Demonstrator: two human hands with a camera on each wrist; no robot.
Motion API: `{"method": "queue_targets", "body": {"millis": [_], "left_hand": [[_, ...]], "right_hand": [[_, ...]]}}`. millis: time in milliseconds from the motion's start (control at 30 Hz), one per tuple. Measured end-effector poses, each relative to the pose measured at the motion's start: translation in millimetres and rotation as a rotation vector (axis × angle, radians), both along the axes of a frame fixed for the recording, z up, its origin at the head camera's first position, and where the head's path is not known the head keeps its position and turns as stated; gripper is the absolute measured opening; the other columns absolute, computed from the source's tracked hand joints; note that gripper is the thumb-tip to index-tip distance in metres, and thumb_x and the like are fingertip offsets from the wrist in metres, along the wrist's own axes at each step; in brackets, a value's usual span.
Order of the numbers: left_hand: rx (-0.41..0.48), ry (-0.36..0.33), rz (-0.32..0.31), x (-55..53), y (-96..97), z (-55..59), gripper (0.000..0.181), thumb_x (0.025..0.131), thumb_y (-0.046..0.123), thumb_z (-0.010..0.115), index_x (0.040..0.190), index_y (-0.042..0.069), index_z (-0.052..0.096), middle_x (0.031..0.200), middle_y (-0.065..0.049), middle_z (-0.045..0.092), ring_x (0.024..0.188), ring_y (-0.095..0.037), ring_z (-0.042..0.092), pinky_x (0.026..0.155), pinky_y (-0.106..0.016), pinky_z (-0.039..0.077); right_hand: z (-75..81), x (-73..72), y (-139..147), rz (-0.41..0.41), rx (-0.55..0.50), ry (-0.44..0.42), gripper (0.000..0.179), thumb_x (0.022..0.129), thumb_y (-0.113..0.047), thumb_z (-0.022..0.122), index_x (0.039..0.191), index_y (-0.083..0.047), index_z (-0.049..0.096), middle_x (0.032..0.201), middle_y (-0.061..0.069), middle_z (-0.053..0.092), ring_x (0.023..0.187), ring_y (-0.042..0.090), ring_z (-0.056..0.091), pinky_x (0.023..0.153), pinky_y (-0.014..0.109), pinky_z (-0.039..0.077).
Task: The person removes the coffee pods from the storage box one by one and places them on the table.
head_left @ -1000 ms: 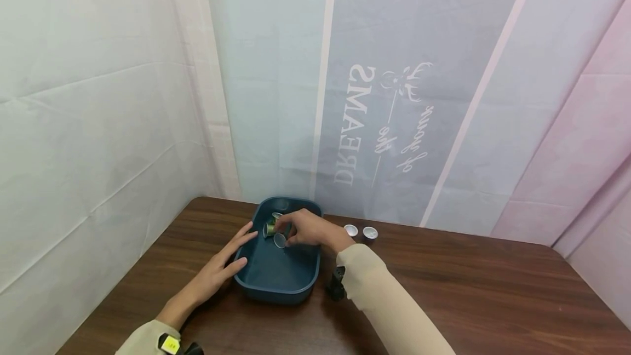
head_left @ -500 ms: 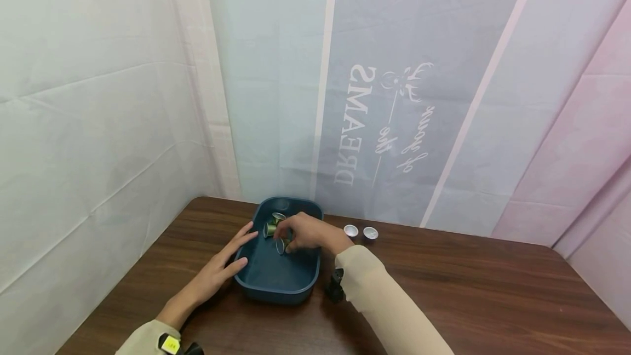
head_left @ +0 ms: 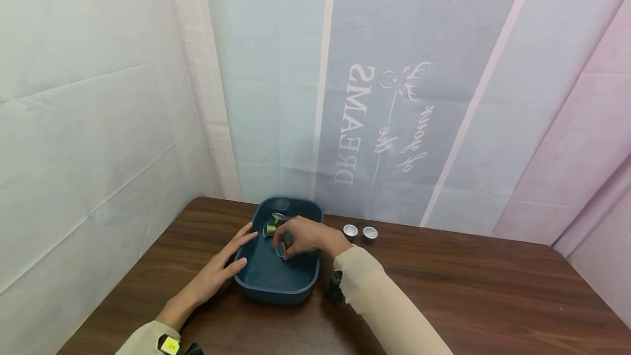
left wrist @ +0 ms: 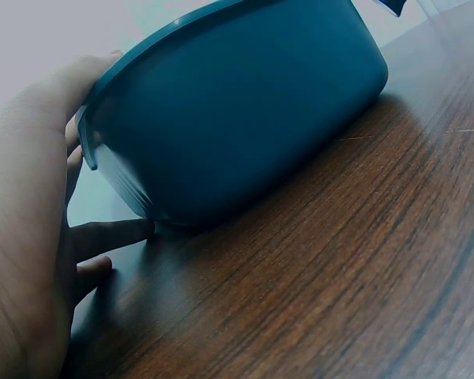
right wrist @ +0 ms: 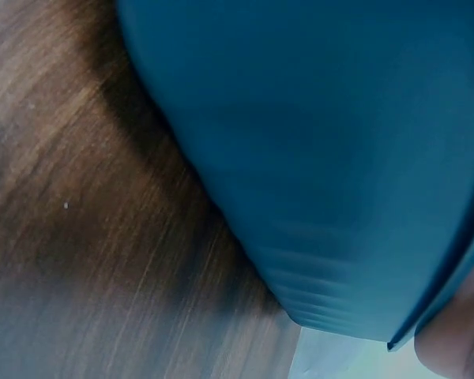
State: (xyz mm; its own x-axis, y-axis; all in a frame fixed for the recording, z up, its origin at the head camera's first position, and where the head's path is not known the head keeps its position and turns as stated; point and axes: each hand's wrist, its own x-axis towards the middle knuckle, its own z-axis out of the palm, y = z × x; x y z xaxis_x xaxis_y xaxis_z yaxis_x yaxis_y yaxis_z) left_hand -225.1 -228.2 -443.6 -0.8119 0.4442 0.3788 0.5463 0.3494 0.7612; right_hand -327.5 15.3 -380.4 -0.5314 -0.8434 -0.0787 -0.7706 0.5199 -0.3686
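A dark blue plastic bin [head_left: 277,288] stands on the table. My left hand [head_left: 217,270] rests against its left side with extended fingers, some reaching over the rim; in the left wrist view other fingers lie low along the outer wall. Inside the bin, my right hand [head_left: 305,237] pinches a green coffee capsule [head_left: 280,250], its pale round lid facing left. Just beyond that hand lie two more green capsules, one on its side [head_left: 269,230] and one farther back [head_left: 278,217]. The right wrist view has mostly the bin's outer wall [right wrist: 324,158], so the fingertips are hidden there.
Two capsules with white tops [head_left: 350,230] [head_left: 370,233] stand right of the bin near the table's back edge. The brown wooden table [head_left: 473,289] extends right. A printed curtain [head_left: 374,125] hangs directly behind, and a pale one [head_left: 98,125] hangs at the left.
Within the bin, my right hand has shifted slightly toward me with its capsule, whose lid has tilted from facing up to sideways. The left hand stays put.
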Motion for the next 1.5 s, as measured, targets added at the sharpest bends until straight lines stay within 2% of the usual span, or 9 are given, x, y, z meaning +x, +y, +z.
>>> {"method": "queue_targets", "body": {"millis": [200, 433, 533, 700, 900, 1200, 1367, 1500], "left_hand": [[0.003, -0.005, -0.006, -1.6, -1.1, -1.5, 0.052, 0.1, 0.006, 0.041, 0.151, 0.014, 0.029, 0.16, -0.001, 0.008, 0.141, -0.037, 0.01, 0.099, -0.072, 0.017], [0.012, -0.007, -0.013, -1.9, -1.4, -1.5, 0.052, 0.1, 0.004, 0.041, 0.151, 0.012, 0.029, 0.16, -0.002, 0.008, 0.142, -0.037, 0.01, 0.099, -0.072, 0.016], [0.014, -0.011, -0.011, -1.1, -1.1, -1.1, 0.053, 0.1, 0.005, 0.041, 0.151, 0.016, 0.03, 0.16, -0.002, 0.008, 0.142, -0.036, 0.01, 0.099, -0.072, 0.016], [0.015, -0.017, -0.008, -0.2, -0.5, -1.1, 0.054, 0.101, 0.006, 0.041, 0.151, 0.024, 0.03, 0.16, -0.002, 0.008, 0.141, -0.037, 0.011, 0.099, -0.072, 0.017], [0.009, -0.012, -0.007, -1.3, -0.9, -2.0, 0.053, 0.101, 0.007, 0.041, 0.151, 0.023, 0.029, 0.16, -0.002, 0.009, 0.141, -0.038, 0.012, 0.098, -0.072, 0.018], [0.005, -0.008, 0.009, -0.4, -1.2, -1.2, 0.053, 0.101, 0.007, 0.041, 0.151, 0.02, 0.029, 0.16, -0.002, 0.008, 0.141, -0.039, 0.011, 0.098, -0.073, 0.016], [0.003, -0.007, 0.012, -0.5, -1.0, -0.9, 0.052, 0.101, 0.007, 0.041, 0.151, 0.016, 0.03, 0.16, -0.002, 0.008, 0.141, -0.04, 0.011, 0.097, -0.074, 0.016], [0.0, -0.002, 0.011, -1.6, -0.6, -1.0, 0.052, 0.101, 0.008, 0.042, 0.15, 0.021, 0.031, 0.16, -0.002, 0.009, 0.142, -0.038, 0.011, 0.098, -0.073, 0.016]], "right_hand": [[2.5, 0.3, 1.1, 0.014, -0.01, -0.04, 0.031, 0.08, -0.02, 0.079, 0.109, -0.024, 0.07, 0.102, -0.015, 0.062, 0.089, 0.003, 0.057, 0.074, 0.02, 0.048], [1.5, -2.1, 2.9, 0.04, -0.049, -0.12, 0.035, 0.08, -0.015, 0.079, 0.112, -0.023, 0.068, 0.106, -0.011, 0.062, 0.078, 0.001, 0.061, 0.07, 0.018, 0.05], [1.4, -2.1, 3.9, 0.036, -0.063, -0.14, 0.036, 0.08, -0.013, 0.079, 0.112, -0.023, 0.068, 0.106, -0.011, 0.063, 0.077, 0.001, 0.062, 0.07, 0.018, 0.05], [4.6, -0.1, 6.5, 0.036, -0.094, -0.135, 0.036, 0.079, -0.014, 0.079, 0.113, -0.022, 0.068, 0.105, -0.011, 0.064, 0.074, 0.0, 0.063, 0.068, 0.017, 0.05], [11.4, 4.0, 10.9, 0.061, -0.149, -0.111, 0.036, 0.08, -0.015, 0.079, 0.113, -0.02, 0.068, 0.104, -0.012, 0.064, 0.073, 0.001, 0.063, 0.065, 0.018, 0.051], [12.7, 10.5, 27.3, 0.086, -0.306, -0.138, 0.037, 0.083, -0.023, 0.077, 0.118, -0.019, 0.066, 0.107, -0.012, 0.063, 0.076, 0.0, 0.063, 0.068, 0.02, 0.052], [18.1, 14.9, 41.2, 0.039, -0.417, -0.148, 0.037, 0.082, -0.026, 0.077, 0.117, -0.025, 0.066, 0.103, -0.012, 0.064, 0.078, 0.005, 0.065, 0.071, 0.025, 0.053], [17.0, 17.5, 54.5, -0.008, -0.497, -0.129, 0.035, 0.083, -0.03, 0.076, 0.117, -0.026, 0.066, 0.101, -0.009, 0.066, 0.078, 0.007, 0.065, 0.071, 0.027, 0.053]]}}
